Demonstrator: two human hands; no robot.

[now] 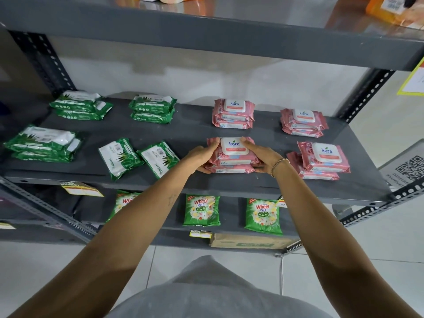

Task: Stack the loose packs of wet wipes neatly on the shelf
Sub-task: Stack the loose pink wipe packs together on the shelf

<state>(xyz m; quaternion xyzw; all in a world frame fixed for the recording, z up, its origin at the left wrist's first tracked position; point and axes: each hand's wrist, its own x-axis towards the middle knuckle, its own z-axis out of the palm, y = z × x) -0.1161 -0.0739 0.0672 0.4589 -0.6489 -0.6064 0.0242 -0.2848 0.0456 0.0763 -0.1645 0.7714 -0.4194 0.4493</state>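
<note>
A pink Kara wipes pack (234,150) lies on top of another pink pack at the front middle of the grey shelf (197,131). My left hand (202,156) grips the stack's left side and my right hand (263,156) grips its right side. Three more pink two-pack stacks stand at the back middle (234,113), back right (303,122) and front right (323,158). Two loose green Origami packs (120,158) (159,159) lie singly and askew to the left of my hands. Green stacks sit at the front left (43,143), back left (80,105) and back centre (152,109).
Slotted grey uprights (364,92) frame the rack, and an upper shelf (206,35) overhangs. On the lower shelf lie several green Wheel detergent bags (202,210) and a cardboard box (250,241). A QR-code sign (410,168) stands at the right.
</note>
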